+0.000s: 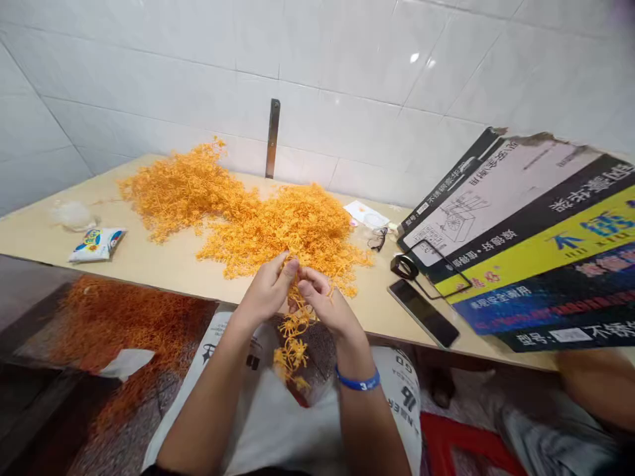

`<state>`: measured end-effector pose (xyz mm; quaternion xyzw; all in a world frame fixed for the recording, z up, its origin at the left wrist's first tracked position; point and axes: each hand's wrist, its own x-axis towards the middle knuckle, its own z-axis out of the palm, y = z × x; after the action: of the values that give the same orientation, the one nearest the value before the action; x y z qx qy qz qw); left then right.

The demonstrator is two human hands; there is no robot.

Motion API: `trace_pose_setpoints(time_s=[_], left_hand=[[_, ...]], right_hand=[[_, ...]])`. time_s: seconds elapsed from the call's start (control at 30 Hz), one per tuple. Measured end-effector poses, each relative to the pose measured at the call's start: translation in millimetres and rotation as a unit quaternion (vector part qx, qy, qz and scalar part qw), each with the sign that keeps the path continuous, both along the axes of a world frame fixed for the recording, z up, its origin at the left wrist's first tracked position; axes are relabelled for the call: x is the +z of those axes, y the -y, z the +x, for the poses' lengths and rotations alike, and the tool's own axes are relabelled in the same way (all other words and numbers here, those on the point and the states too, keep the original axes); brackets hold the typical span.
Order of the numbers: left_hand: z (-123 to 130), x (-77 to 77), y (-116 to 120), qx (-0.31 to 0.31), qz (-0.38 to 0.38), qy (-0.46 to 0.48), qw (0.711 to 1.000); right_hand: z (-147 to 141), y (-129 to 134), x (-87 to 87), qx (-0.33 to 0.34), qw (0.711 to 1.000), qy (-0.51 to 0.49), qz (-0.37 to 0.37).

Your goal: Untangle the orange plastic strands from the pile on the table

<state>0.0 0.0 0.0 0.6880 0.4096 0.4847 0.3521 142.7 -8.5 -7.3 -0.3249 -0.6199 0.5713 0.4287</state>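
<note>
Just below the centre of the frame, gripping an orange strand (pixel 292 354) between the closed fingers of left hand (pixel 265 291) and right hand (pixel 327 304), and letting its curly tufts trail toward the lap. Impossible to tell, past the fingers, any break between strand and near pile (pixel 302 218).

As for progress, apparently partway through handling this one piece. Much more of similar stuff on the bench (pixel 377 297): near pile at centre, far pile (pixel 181 188) toward upper left. Judging by that bulk, plenty left; no telling worked portions from unworked. At lower left, below the bench edge, a mass of deeper-orange strands (pixel 143 311) beside a white scrap (pixel 127 363); unclear whether finished or waiting.

At left on the bench, a bright packet (pixel 96 244) just beside a clear plastic bag (pixel 72 215). Right of the near pile, white paper (pixel 366 214); farther right, a phone (pixel 424 313) and large printed boxes (pixel 536 244), likely limiting room for spreading that way. At lower right, another person's arm (pixel 598 383), well apart from both hands.
</note>
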Motion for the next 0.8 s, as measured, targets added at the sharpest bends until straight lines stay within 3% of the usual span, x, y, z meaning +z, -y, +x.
trace_pose_setpoints(time_s=[0.17,0.33,0.43,0.63,0.8], left_hand=[[-0.5,-4.9,-2.8,0.022,0.012,-0.033,0.999],[-0.9,-4.6,-3.2,0.034,-0.001,-0.049,0.998],[-0.2,-4.5,-4.6,0.051,-0.008,-0.02,0.998],[7.7,-8.3,-6.4,0.04,-0.097,0.096,0.99],[19.6,-7.0,2.9,0.093,-0.071,0.022,0.993]], right_hand=[[2.6,2.5,-2.4,0.008,0.998,0.053,-0.029],[7.2,-0.1,-0.3,0.011,0.997,0.081,-0.009],[7.5,-3.2,-3.5,-0.031,0.999,0.029,-0.02],[4.7,-8.5,-8.6,-0.079,0.99,-0.1,-0.066],[-2.7,-8.0,-9.5,-0.131,0.981,-0.129,-0.061]])
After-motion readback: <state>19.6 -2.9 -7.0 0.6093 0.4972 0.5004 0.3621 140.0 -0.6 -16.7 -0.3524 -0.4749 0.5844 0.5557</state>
